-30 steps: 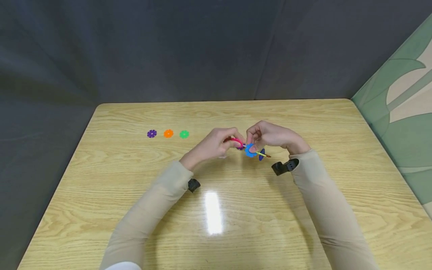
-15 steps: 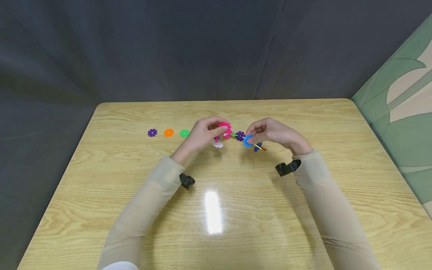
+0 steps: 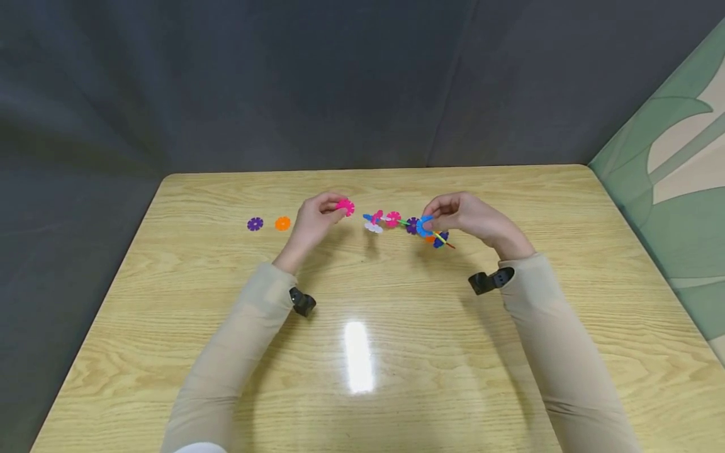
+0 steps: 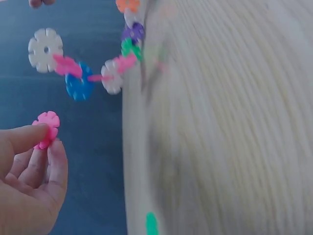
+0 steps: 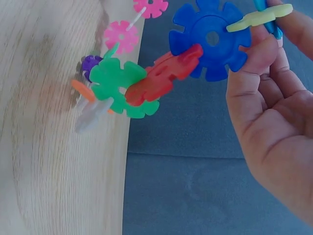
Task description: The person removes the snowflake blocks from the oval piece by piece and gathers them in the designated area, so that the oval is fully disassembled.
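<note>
Between the fingers of my left hand (image 3: 313, 221) is a pink notched plastic disc (image 3: 345, 207), held apart from the rest. In the left wrist view the thumb and fingers pinch this disc at its edge. My right hand (image 3: 472, 219) pinches a light blue notched disc (image 3: 423, 226), part of a chain of interlocked discs. The chain hangs above the table, with a white disc (image 4: 45, 50) and a blue disc (image 4: 79, 83) towards its left end. Close to the right hand, the right wrist view shows yellow (image 5: 260, 18), dark blue (image 5: 213, 38), red (image 5: 164, 74) and green (image 5: 122, 88) discs joined.
On the wood-grain table (image 3: 396, 377) lie a purple disc (image 3: 255, 224) and an orange disc (image 3: 282, 223), left of my left hand. A green disc (image 4: 152, 224) shows at the bottom of the left wrist view. A dark curtain (image 3: 317, 88) hangs behind the table.
My left hand has moved left, away from the right hand, with the pink disc in its fingers. More of the chain shows between the hands. My right hand has shifted slightly right and farther back.
</note>
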A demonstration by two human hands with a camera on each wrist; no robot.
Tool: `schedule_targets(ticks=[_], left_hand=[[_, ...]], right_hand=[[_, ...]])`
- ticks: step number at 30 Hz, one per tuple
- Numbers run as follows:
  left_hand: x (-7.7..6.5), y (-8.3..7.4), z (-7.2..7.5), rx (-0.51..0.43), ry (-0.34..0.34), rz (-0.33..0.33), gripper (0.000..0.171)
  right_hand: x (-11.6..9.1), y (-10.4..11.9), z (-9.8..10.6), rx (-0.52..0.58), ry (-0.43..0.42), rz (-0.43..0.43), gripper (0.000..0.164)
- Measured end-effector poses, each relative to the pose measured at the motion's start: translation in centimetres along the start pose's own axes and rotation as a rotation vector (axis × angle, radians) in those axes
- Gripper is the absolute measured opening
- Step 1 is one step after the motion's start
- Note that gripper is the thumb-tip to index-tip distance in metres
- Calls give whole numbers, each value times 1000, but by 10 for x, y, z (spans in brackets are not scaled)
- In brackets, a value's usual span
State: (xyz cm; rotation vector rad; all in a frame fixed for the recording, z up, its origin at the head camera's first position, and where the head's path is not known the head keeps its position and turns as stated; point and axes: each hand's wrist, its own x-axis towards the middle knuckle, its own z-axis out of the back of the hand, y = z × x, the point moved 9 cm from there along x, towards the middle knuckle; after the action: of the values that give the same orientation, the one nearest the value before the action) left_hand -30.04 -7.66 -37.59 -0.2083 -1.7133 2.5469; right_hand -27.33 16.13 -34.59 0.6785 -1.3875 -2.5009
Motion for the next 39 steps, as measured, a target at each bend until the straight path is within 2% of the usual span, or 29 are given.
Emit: schedule_targets(ticks=[9, 23, 29, 39], left_hand=[[7, 26, 14, 98, -23, 60, 35], [14, 51, 14, 223, 23, 126, 34], [16, 59, 12, 251, 59, 121, 36], [20, 59, 12, 304, 55, 73, 40]], right_hand=[[-4, 0, 4, 5, 9, -1, 22], [-3, -3, 1, 23, 0, -14, 25], [-2, -2, -1, 48, 25, -4, 30], [-1, 1, -3, 55, 46, 15, 32]])
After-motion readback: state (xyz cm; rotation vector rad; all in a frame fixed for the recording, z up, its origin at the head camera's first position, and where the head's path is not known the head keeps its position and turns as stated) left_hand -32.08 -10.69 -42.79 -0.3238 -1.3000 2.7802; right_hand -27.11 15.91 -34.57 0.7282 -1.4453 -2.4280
